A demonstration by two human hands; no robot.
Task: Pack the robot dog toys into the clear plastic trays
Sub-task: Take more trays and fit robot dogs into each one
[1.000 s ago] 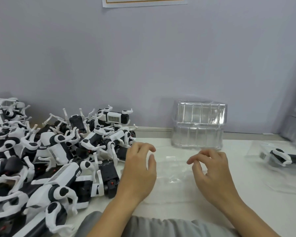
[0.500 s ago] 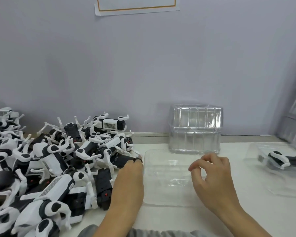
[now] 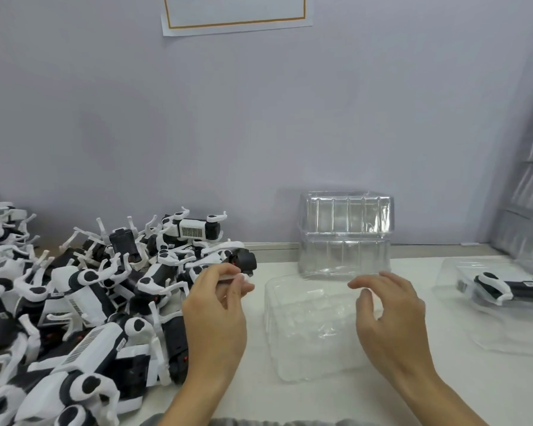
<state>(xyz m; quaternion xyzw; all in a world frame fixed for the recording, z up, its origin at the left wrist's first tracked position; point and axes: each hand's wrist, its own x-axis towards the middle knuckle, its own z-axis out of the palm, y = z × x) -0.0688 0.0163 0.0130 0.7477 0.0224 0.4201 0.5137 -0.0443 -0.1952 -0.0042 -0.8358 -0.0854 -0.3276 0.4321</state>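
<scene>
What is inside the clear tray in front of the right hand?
The clear tray in front of the right hand looks empty: only its moulded pockets and the white table show through. The hand covers its right edge, so that strip is unseen.

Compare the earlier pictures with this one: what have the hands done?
The left hand has reached left to the pile and now grips a robot dog toy. The right hand still hovers open over the empty clear tray. The tray stack stayed put.
</scene>
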